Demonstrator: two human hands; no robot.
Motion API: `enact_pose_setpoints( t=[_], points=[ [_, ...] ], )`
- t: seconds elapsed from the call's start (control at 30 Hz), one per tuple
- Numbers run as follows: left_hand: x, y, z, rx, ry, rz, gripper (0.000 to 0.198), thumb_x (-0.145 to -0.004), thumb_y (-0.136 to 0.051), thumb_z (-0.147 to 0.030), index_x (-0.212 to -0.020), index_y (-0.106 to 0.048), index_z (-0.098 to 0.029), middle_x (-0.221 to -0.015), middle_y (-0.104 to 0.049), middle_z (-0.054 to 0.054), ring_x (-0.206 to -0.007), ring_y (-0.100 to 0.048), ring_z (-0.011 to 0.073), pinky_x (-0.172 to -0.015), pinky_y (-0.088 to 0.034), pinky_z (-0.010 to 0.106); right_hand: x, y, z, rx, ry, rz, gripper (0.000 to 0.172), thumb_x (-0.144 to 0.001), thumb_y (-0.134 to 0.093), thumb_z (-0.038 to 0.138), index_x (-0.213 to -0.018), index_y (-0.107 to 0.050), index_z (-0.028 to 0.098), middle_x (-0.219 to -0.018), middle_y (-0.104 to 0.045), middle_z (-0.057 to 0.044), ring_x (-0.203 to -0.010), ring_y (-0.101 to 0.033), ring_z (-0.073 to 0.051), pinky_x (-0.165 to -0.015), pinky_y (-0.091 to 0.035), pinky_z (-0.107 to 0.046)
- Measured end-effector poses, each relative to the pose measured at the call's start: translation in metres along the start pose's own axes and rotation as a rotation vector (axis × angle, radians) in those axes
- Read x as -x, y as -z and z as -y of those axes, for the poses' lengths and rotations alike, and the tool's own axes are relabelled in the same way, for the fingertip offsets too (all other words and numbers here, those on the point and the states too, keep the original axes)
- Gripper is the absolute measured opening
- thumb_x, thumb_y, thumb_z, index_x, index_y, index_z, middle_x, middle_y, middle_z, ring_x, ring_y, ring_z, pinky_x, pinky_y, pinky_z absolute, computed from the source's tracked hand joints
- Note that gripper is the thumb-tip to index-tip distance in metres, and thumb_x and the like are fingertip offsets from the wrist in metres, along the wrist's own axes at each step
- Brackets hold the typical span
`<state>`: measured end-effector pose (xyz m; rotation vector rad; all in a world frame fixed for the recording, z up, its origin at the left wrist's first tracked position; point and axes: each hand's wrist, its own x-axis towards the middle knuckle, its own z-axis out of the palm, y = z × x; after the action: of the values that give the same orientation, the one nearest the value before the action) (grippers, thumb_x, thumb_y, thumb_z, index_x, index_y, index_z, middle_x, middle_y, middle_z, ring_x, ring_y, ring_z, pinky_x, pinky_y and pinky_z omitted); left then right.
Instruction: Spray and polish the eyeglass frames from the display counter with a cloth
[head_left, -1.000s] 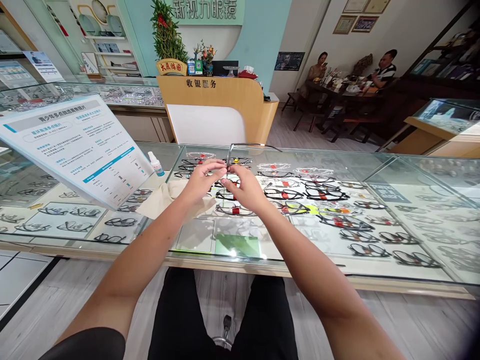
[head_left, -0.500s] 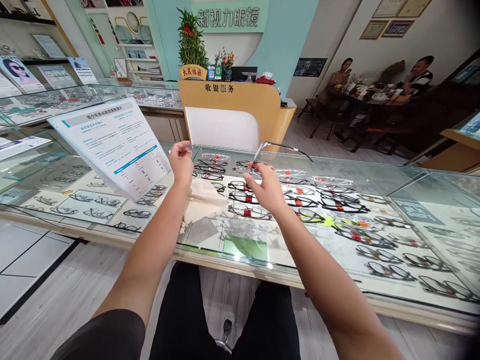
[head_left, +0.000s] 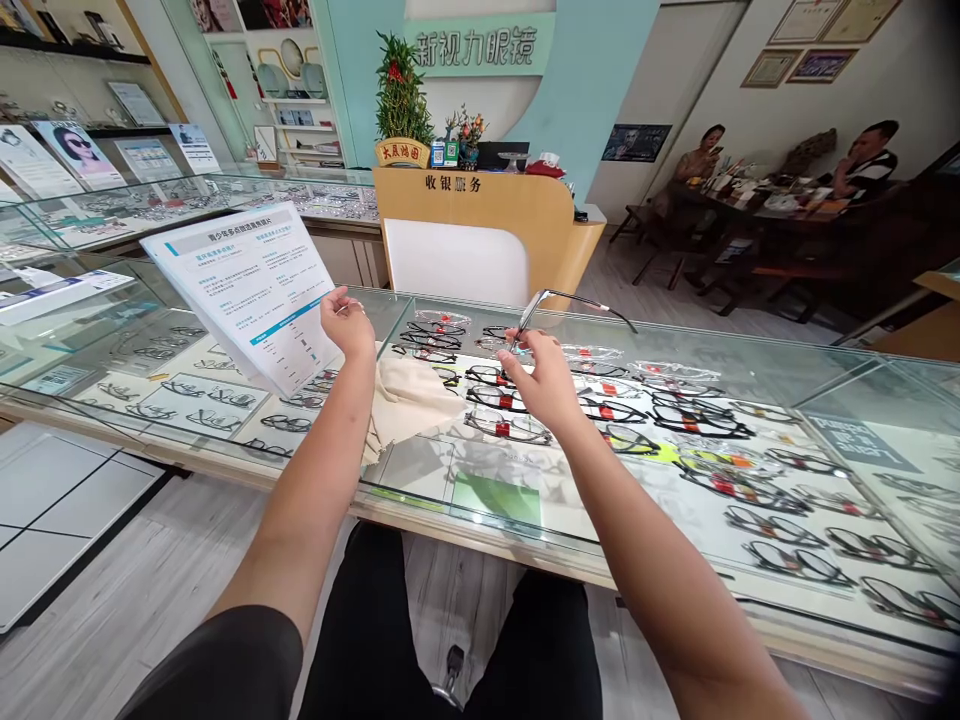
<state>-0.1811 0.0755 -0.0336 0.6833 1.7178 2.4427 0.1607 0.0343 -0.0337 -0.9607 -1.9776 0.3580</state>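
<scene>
The sign [head_left: 247, 290] stands on the left part of the bench [head_left: 750, 350], with the cloth [head_left: 412, 400] lying just right of it and the left hand [head_left: 346, 325] at the sign's right edge. The right hand [head_left: 544, 380] holds the glasses [head_left: 577, 300] above the bench, over rows of frames [head_left: 675, 415] inside it. Behind the bench stands a desk [head_left: 487, 230] with a plant [head_left: 401, 95] on it.

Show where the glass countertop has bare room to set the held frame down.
Bare glass countertop runs right of the right hand holding the frame, and along the near edge before the cloth. Crowded between cloth and slanted sign, where the left hand sits.
</scene>
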Motion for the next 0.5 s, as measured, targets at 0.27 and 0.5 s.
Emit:
enact_pose_setpoints(
  t=[0.27,0.5],
  points=[
    [-0.007,0.002,0.008,-0.016,0.005,-0.046,0.023,-0.095,-0.056,-0.008,-0.113,-0.064,-0.02,-0.099,-0.058,0.001,-0.078,-0.063,0.0125,-0.085,-0.056,0.029,0.0,0.0,0.002,0.002,0.004,-0.008,0.032,-0.106,-0.062,0.052,-0.12,-0.071,0.024,-0.137,-0.081,-0.016,-0.129,-0.068,-0.039,-0.114,-0.052,-0.06],
    [-0.017,0.006,0.017,-0.078,-0.026,-0.065,0.038,-0.083,-0.06,0.0,-0.115,-0.064,-0.02,-0.107,-0.055,0.001,-0.093,-0.059,0.013,-0.099,-0.051,0.028,0.001,0.001,0.004,0.007,0.003,-0.005,0.032,-0.106,-0.061,0.05,-0.121,-0.071,0.024,-0.137,-0.081,-0.016,-0.127,-0.069,-0.04,-0.113,-0.053,-0.061]
  ],
)
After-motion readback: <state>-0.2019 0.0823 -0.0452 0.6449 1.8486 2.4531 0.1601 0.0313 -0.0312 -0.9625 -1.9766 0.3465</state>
